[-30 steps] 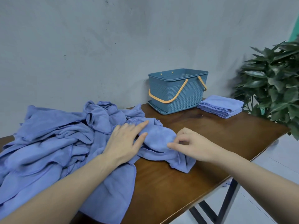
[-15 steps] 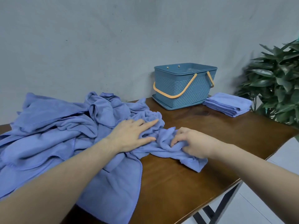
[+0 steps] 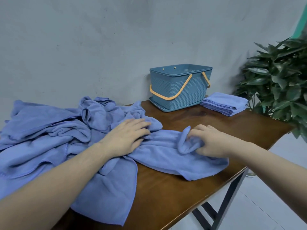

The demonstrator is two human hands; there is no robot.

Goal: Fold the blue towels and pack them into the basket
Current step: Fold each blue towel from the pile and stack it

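Dragged rightward since before, one blue towel (image 3: 167, 156) is pinched closed by the right hand (image 3: 211, 141) while the pile (image 3: 49, 133) at frame left is pinned by the flat, open left hand (image 3: 127, 136); separating is in hand, spreading flat is called for next.

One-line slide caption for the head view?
Right hand bunches a blue towel; left hand presses the pile.

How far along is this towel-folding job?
Early on. Done: a short stack of folded blue towels beside the blue plastic basket. In hand: right hand grips one towel; left hand lies flat on it. Left: the big crumpled pile, then packing.
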